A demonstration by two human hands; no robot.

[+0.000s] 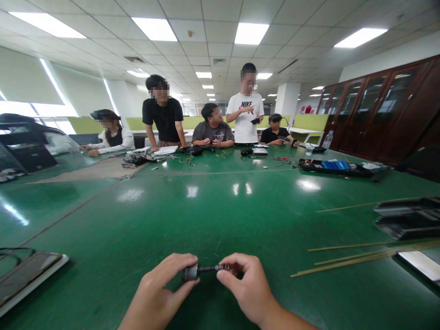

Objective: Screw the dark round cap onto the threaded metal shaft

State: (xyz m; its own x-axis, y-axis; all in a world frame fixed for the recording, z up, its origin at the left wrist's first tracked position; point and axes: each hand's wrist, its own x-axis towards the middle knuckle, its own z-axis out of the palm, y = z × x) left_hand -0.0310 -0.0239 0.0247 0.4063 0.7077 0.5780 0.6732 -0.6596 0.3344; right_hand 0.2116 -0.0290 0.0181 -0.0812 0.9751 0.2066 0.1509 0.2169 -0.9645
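A dark metal part (191, 272) with a wide cylindrical end and a thin shaft is held level above the green table (165, 229), near its front edge. My left hand (163, 286) grips the wide cylinder between thumb and fingers. The fingertips of my right hand (249, 284) pinch the ridged far end of the shaft. Between the two hands the thin middle of the shaft shows. What the ridged end consists of is too small to tell.
Thin yellowish rods (340, 261) and black channel pieces (402, 217) lie at the right. A tablet-like device (30, 275) is at the left. Several people sit or stand beyond the table, near a black tray (338, 170) and loose parts.
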